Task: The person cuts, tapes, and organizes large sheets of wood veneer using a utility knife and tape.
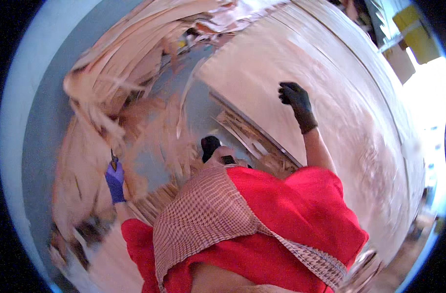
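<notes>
My left hand [115,182], in a purple glove, is closed around a small dark pointed tool [114,161] that looks like a knife. It is over a heap of loose, pale veneer sheets [86,161] at the left. My right hand [297,103], in a black glove, is above a broad stack of flat, pinkish veneer sheets [252,63] at the right. Its fingers are curled in, and nothing shows in them. Whether it touches the top sheet I cannot tell.
Between the heap and the stack, scraps of veneer lie on the grey-blue floor [152,168]. A dark shoe [210,146] stands there, near the stack's dark edge [254,126]. More crumpled sheets [149,22] lie at the far left. A blue-grey wall [40,102] bounds the left side.
</notes>
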